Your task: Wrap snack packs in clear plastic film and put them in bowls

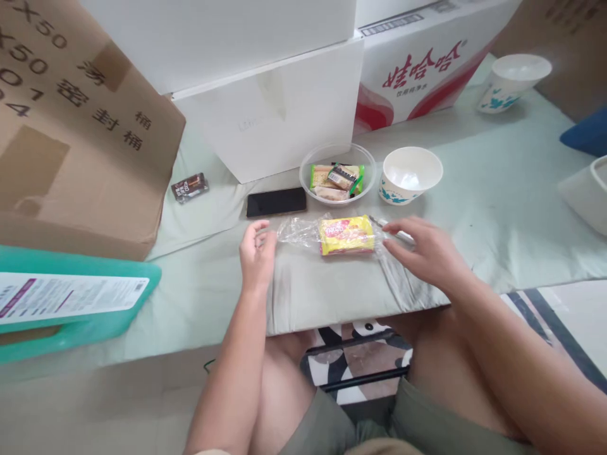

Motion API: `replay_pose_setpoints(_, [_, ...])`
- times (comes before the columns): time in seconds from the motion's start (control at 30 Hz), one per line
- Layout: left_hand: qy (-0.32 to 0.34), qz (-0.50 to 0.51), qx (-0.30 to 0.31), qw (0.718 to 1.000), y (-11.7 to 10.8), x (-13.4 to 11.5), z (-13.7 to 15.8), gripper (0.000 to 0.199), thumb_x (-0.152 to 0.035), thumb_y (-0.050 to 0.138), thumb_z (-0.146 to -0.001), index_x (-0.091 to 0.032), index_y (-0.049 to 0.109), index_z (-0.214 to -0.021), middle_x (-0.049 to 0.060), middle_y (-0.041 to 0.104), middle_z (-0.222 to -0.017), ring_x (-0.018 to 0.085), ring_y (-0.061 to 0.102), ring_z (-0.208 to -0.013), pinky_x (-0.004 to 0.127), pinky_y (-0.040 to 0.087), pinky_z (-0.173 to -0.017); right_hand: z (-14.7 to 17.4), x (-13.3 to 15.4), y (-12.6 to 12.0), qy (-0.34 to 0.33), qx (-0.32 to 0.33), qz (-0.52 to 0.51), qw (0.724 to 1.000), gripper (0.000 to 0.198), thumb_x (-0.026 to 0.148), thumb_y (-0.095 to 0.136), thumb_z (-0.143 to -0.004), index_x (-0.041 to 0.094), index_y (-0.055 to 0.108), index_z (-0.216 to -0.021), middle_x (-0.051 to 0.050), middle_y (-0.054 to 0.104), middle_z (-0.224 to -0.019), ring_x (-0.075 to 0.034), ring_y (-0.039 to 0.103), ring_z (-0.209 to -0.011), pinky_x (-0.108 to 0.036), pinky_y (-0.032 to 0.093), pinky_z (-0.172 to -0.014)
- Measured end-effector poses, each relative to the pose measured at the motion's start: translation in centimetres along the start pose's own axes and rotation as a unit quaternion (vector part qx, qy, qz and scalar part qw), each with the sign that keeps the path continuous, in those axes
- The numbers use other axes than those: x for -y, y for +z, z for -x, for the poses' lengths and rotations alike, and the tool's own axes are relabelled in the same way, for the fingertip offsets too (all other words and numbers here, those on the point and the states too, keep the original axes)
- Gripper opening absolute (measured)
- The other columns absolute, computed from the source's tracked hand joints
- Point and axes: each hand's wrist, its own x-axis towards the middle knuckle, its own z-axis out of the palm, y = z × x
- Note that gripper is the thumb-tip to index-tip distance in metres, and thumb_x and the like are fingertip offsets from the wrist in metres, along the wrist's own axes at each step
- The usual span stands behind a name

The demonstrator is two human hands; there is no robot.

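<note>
A yellow and pink packet (348,236) lies on the cloth-covered table, inside a clear plastic bag (300,232) that bunches out to its left. My left hand (257,256) is at the bag's left end, its fingers curled in and its thumb against the plastic. At the packet's right end is my right hand (424,249), thumb and forefinger apart beside the plastic; whether they touch it is unclear. Just behind stand a clear round bowl (306,183) with several wrapped snacks (337,180), a dark phone (276,202) lying flat, and a white paper bowl (403,186) with blue leaves.
A small brown wrapper (190,188) lies left of the phone. Cardboard (95,164) and white boxes (289,120) line the back and left. A teal container (95,303) stands at front left. A paper cup (507,82) is at back right, and a white vessel (588,193) at the right edge.
</note>
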Motion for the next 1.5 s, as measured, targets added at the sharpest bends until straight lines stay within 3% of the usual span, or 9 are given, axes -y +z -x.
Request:
replay_pose_setpoints(0.17, [0.205,-0.139,0.118,0.962,3.3,-1.1,1.6,0.036,-0.041,0.074,-0.078,-0.02,0.069,-0.107,0.013,0.069,-0.129,0.03,0.061,-0.127,0.048,0.044,-0.112,-1.6,2.1,0.1,-0.031,0.005,0.034,0.999,0.031,0.034,0.056,-0.091,0.021,0.069,-0.115,-0.013,0.074,-0.114,-0.033,0.067,-0.108,-0.045,0.051,-0.089])
replay_pose_setpoints(0.4, [0.156,-0.046,0.124,0.979,4.6,-1.5,0.9,0.015,-0.03,0.06,-0.088,-0.021,0.067,-0.079,0.005,0.077,-0.087,0.019,0.072,-0.086,0.033,0.054,-0.085,-2.4,1.9,2.4,0.025,0.033,0.111,0.993,0.033,0.036,0.058,-0.091,0.022,0.072,-0.117,-0.013,0.072,-0.108,-0.037,0.06,-0.114,-0.053,0.043,-0.096])
replay_pose_setpoints(0.63, [0.1,0.125,0.103,0.982,0.5,-0.9,1.1,0.019,-0.034,0.067,-0.081,-0.021,0.06,-0.069,0.001,0.071,-0.065,0.017,0.068,-0.064,0.031,0.053,-0.07,-0.6,0.6,0.6,-0.105,-0.013,0.081,0.991,0.02,0.034,0.061,-0.094,0.023,0.072,-0.081,-0.012,0.069,-0.126,-0.04,0.047,-0.138,-0.059,0.033,-0.11])
replay_pose_setpoints(0.77, [0.063,0.11,0.223,0.966,-1.1,-1.2,1.3,0.022,-0.035,0.064,-0.083,-0.021,0.062,-0.067,0.001,0.064,-0.051,0.016,0.059,-0.049,0.03,0.048,-0.059,-0.1,1.9,-1.6,-0.16,0.16,-0.006,0.974,0.021,0.029,0.053,-0.097,0.022,0.071,-0.087,-0.007,0.076,-0.091,-0.024,0.07,-0.092,-0.039,0.049,-0.086])
replay_pose_setpoints(0.93, [0.015,-0.05,0.274,0.96,-1.7,-2.2,1.3,0.028,-0.042,0.063,-0.081,-0.021,0.058,-0.062,-0.006,0.041,-0.038,0.01,0.035,-0.036,0.026,0.03,-0.043,0.7,2.9,-2.3,-0.039,0.354,0.015,0.934,0.03,0.038,0.049,-0.099,0.025,0.073,-0.112,-0.005,0.079,-0.087,-0.024,0.072,-0.08,-0.034,0.048,-0.068])
replay_pose_setpoints(1.1, [0.123,-0.146,0.083,0.978,-0.4,-1.9,0.5,0.043,-0.032,0.079,-0.062,-0.023,0.068,-0.102,0.005,0.066,-0.1,0.021,0.064,-0.094,0.032,0.054,-0.078,0.1,2.0,-1.0,0.097,0.209,0.143,0.963,0.047,0.035,0.042,-0.098,0.017,0.061,-0.137,-0.011,0.078,-0.086,-0.03,0.071,-0.077,-0.037,0.046,-0.062])
replay_pose_setpoints(1.23, [0.0,-0.113,0.096,0.989,1.2,-0.7,-0.4,0.055,-0.035,0.082,-0.062,-0.021,0.066,-0.113,0.012,0.063,-0.125,0.028,0.062,-0.114,0.036,0.055,-0.084,-0.5,1.6,0.1,0.132,0.1,0.091,0.982,0.065,0.033,0.046,-0.094,0.009,0.039,-0.154,-0.01,0.078,-0.086,-0.03,0.07,-0.075,-0.038,0.049,-0.062])
replay_pose_setpoints(1.37, [-0.121,-0.014,0.147,0.982,2.7,-0.8,-0.5,0.029,-0.046,0.072,-0.074,-0.018,0.067,-0.079,0.007,0.068,-0.085,0.021,0.066,-0.084,0.029,0.053,-0.068,-1.0,2.5,1.6,-0.014,0.034,0.023,0.999,0.031,0.031,0.048,-0.095,0.019,0.066,-0.118,-0.013,0.077,-0.107,-0.027,0.072,-0.093,-0.042,0.055,-0.081])
replay_pose_setpoints(1.5, [-0.201,0.153,0.094,0.963,3.4,-2.4,-0.3,0.037,-0.051,0.078,-0.067,-0.02,0.062,-0.081,0.005,0.071,-0.101,0.018,0.069,-0.087,0.02,0.044,-0.051,-2.5,3.8,3.6,-0.156,0.103,0.043,0.981,0.044,0.031,0.063,-0.088,0.021,0.062,-0.131,-0.014,0.063,-0.142,-0.035,0.056,-0.132,-0.051,0.046,-0.107])
